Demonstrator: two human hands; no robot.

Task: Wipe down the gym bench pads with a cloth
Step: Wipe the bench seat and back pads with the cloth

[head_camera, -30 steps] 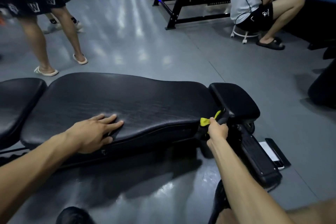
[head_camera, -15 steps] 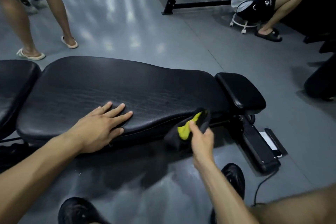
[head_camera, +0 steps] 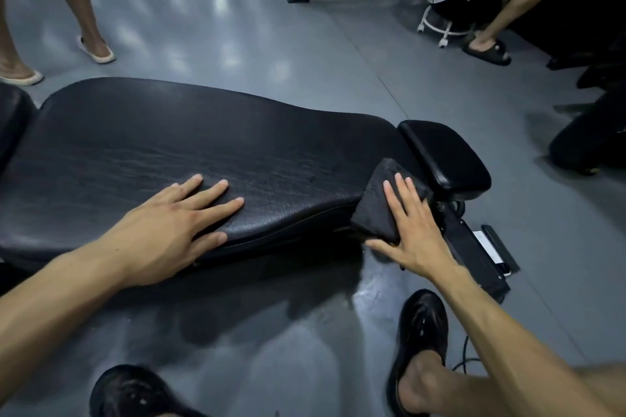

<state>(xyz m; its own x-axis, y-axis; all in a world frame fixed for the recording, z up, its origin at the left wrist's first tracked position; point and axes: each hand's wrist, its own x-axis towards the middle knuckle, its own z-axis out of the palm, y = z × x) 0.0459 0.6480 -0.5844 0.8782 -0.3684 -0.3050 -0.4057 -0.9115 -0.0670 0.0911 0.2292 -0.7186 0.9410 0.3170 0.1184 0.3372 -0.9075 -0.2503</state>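
The dark cloth (head_camera: 379, 210) is pressed against the right end and near edge of the long bench pad (head_camera: 189, 152) by the right hand (head_camera: 411, 230), its fingers straight and spread. The left hand (head_camera: 172, 223) is laid flat on the pad's near edge, fingers apart. A small headrest pad (head_camera: 443, 154) sits just beside the cloth.

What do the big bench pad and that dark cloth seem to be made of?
Bench pad: probably vinyl or faux leather, black, slightly glossy, with fine creases across its top. Cloth: likely terry or microfibre, matte dark grey, with a nubby, fuzzy surface.
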